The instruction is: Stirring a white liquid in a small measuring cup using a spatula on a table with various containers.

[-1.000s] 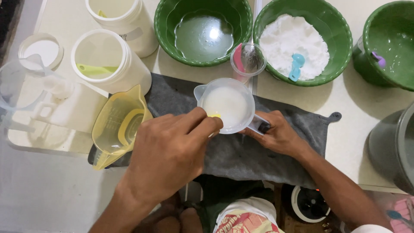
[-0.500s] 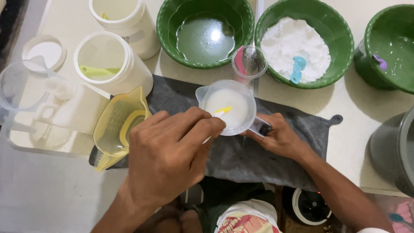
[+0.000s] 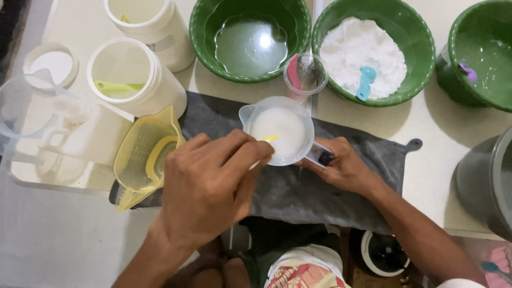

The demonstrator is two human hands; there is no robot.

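A clear measuring cup [image 3: 298,114] with white liquid stands on a grey cloth [image 3: 298,192] in the middle. My right hand [image 3: 344,166] grips its handle from the right. My left hand [image 3: 208,186] is closed on a small yellow spoon [image 3: 269,138] whose tip dips into the white liquid. A yellow measuring jug [image 3: 141,157] lies tilted just left of my left hand.
Behind the cup stand a green bowl of pale liquid [image 3: 250,37], a green bowl of white powder [image 3: 368,48] with a blue scoop, a third green bowl [image 3: 477,53], a small clear cup [image 3: 305,74], white tubs [image 3: 128,74] and a clear jug [image 3: 32,106]. A grey bucket [image 3: 488,181] sits at right.
The yellow spoon has shifted inside the cup as my left hand moves it through the white liquid. My right hand stays on the handle.
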